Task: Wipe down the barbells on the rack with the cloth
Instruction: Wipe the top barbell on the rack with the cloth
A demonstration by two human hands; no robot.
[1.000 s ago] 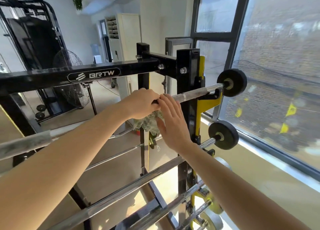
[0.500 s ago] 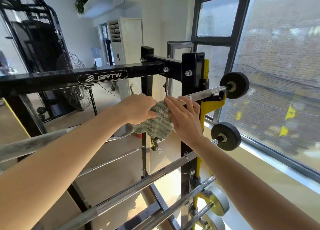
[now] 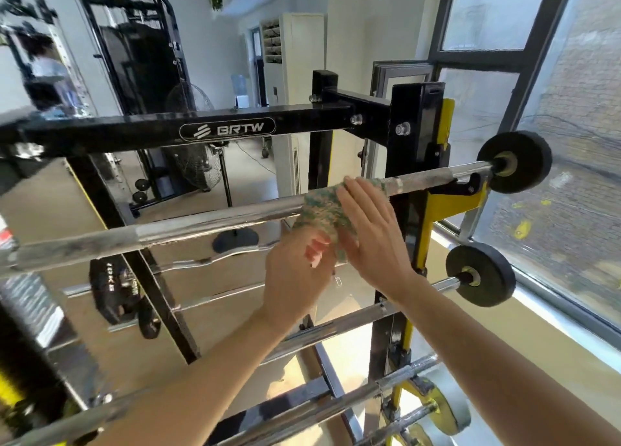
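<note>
Green cloth (image 3: pixel 321 207) over barbell (image 3: pixel 201 224), right fingers (image 3: pixel 361 197) flat, left fingers (image 3: pixel 317 248) pinching

Mid-frame, over the top barbell (image 3: pixel 201 224): green cloth (image 3: pixel 319 207), pressed by flat right hand (image 3: pixel 373 240), gripped below by left hand (image 3: pixel 295 277).

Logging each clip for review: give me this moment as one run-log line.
phase: wiping | cloth: draped over top barbell | left hand: grips hanging end | right hand: flat on cloth
</note>
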